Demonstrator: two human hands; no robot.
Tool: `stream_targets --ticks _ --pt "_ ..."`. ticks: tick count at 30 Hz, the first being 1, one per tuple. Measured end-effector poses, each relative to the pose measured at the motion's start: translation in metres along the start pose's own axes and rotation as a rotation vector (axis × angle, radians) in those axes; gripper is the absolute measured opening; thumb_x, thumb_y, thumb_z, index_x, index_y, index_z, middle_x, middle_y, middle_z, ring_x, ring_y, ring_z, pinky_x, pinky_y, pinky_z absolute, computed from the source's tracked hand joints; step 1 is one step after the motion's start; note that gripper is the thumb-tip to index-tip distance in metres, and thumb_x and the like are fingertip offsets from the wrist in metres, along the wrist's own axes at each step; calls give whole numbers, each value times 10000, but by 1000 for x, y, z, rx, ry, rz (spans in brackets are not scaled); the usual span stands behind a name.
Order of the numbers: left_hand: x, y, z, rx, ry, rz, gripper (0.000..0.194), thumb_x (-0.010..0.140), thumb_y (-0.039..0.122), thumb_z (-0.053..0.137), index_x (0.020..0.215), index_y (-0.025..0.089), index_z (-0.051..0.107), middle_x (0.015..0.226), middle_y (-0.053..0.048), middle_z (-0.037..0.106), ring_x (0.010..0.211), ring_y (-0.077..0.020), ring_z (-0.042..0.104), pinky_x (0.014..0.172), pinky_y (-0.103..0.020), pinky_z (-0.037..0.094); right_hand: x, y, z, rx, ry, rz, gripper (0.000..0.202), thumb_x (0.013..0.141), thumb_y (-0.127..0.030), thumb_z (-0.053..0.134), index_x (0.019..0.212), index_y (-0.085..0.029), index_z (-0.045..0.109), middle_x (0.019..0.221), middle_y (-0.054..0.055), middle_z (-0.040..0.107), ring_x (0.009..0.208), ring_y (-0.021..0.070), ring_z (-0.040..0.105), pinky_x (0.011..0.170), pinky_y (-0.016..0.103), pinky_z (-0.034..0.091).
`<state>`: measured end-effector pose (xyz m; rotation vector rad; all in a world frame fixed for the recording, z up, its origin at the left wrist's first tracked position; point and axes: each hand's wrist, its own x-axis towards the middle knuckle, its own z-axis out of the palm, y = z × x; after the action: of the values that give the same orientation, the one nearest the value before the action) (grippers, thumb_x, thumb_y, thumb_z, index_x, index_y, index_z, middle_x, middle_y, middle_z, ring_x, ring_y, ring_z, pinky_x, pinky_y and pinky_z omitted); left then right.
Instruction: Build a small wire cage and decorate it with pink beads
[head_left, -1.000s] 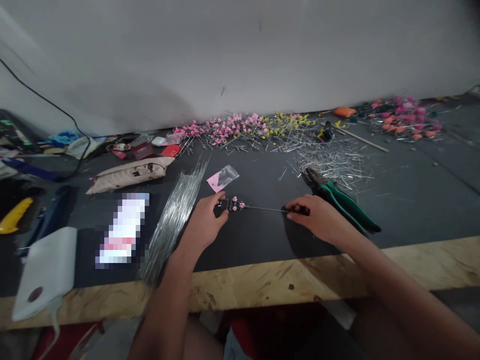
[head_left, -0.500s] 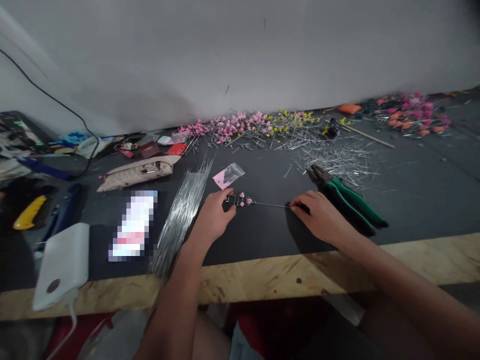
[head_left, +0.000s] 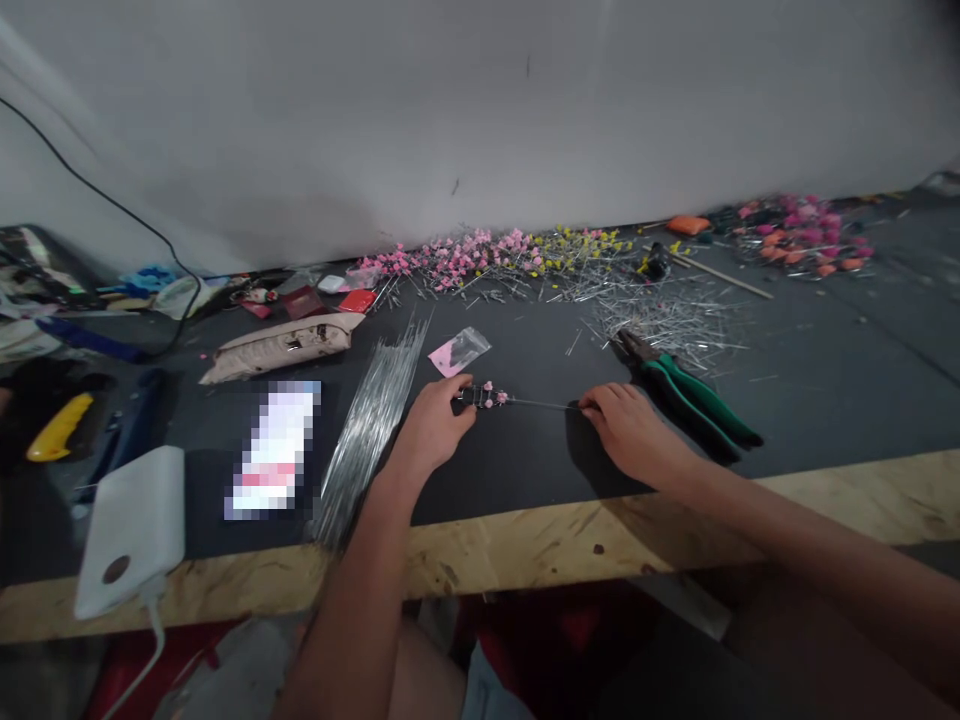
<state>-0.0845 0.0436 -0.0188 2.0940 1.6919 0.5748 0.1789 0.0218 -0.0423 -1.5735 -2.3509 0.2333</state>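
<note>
My left hand (head_left: 439, 422) is closed around the dark end of a small bunch with pink blossoms (head_left: 491, 394), low over the table. From the blossoms a thin straight wire (head_left: 546, 404) runs right to my right hand (head_left: 628, 428), whose thumb and fingers pinch its far end. Green-handled pliers (head_left: 686, 392) lie just beyond my right hand, jaws pointing away to the left. A small clear bag with a pink card (head_left: 459, 351) rests above my left hand. Beside my left forearm lies a bundle of silvery wires (head_left: 367, 430).
Pink flower stems (head_left: 472, 255), yellow ones (head_left: 581, 245) and loose wire pieces (head_left: 667, 320) line the wall. Magenta and orange flowers (head_left: 806, 235) sit at the far right. To the left are a lit phone (head_left: 274, 450), a white power bank (head_left: 131, 530) and a beige pouch (head_left: 281, 347).
The view has shifted slightly. Both hands keep their grips, with the bunch and wire between them in nearly the same place.
</note>
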Motion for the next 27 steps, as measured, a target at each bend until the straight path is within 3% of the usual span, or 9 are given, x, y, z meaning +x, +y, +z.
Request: stream_targets --ticks 11,18,24,27 --pt "1 -1 -2 -45 2 -11 379 751 196 553 1129 199 569 1062 -71 640 937 -210 592 821 -348 464 2 0 -4 -20 -8 -17 194 871 -164 392 881 -156 585 889 106 610 866 250 524 799 371 391" --pt "2 0 -3 -132 88 -30 403 773 216 526 1173 170 517 1091 -91 602 893 -180 587 769 -321 477 9 11 -11 -1 -8 -13 208 865 -166 392 864 -149 599 877 107 622 864 247 536 794 371 394" --pt "4 -4 -8 -155 121 -93 381 794 233 504 1172 192 523 1080 -74 620 764 -150 594 723 -308 483 30 24 -29 9 -2 50 194 849 -168 425 846 -139 617 881 115 643 882 243 560 795 355 403" --pt "6 -4 -10 -143 111 -105 357 795 230 501 1146 181 548 1064 -72 630 781 -158 593 730 -309 481 50 33 -42 -11 -9 161 205 838 -173 440 881 -120 634 886 121 649 862 214 573 770 311 402"
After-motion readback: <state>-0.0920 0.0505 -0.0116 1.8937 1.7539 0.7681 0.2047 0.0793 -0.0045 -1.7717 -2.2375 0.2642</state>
